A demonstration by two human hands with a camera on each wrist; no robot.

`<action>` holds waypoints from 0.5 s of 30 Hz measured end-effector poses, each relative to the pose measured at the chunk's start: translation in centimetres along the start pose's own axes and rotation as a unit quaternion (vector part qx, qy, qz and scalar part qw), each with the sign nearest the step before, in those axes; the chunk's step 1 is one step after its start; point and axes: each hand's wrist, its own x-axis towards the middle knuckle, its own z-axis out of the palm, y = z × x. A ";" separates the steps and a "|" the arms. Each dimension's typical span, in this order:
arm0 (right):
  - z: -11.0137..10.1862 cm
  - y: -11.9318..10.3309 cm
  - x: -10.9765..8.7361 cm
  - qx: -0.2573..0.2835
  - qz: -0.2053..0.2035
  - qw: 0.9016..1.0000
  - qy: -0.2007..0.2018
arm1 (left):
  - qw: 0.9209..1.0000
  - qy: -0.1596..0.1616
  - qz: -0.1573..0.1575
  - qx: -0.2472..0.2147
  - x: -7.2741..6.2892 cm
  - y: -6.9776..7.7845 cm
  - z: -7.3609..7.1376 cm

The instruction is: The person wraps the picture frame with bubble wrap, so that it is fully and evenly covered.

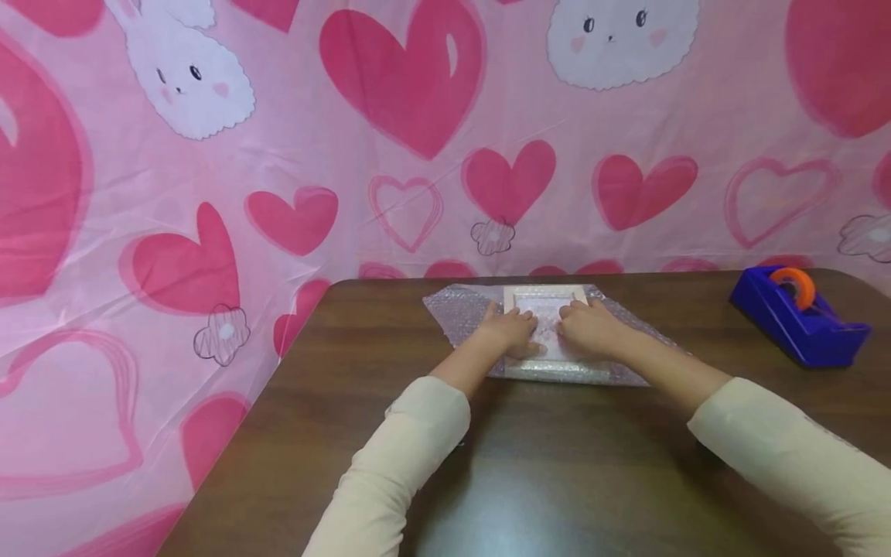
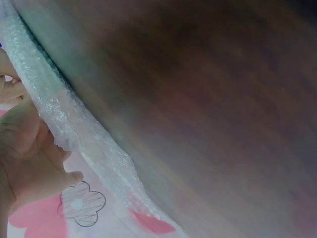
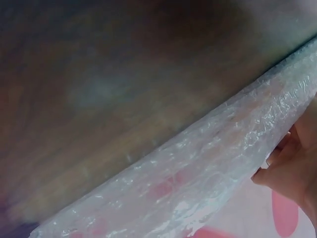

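A pale picture frame [image 1: 510, 296] lies on a sheet of bubble wrap [image 1: 462, 305] near the table's far edge. A strip of the wrap lies along its near side. My left hand [image 1: 511, 331] rests on the left part of the frame, thumb held apart from the fingers. On the frame's right part lies my right hand [image 1: 590, 329], its fingers bent inward. In the left wrist view the wrap [image 2: 74, 119] partly hides the left fingers. The right wrist view shows the right hand [image 3: 292, 163] behind the wrap's edge [image 3: 223, 148], its fingertips mostly hidden.
A blue tape dispenser [image 1: 800, 325] with an orange core stands at the right on the brown wooden table [image 1: 334, 433]. Behind and to the left hangs a pink cloth [image 1: 299, 116] with hearts and rabbit faces.
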 end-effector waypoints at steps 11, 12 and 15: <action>-1.5 4.8 -1.9 0.259 0.084 0.960 -0.062 | 1.000 -0.006 -0.003 -0.013 0.1 0.1 0.2; -1.7 5.6 -2.5 0.272 0.102 0.955 -0.065 | 1.000 -0.006 -0.004 -0.012 0.1 0.2 0.2; -1.9 8.2 -4.8 0.291 0.139 0.943 -0.088 | 1.000 -0.004 -0.005 -0.008 0.1 0.1 0.1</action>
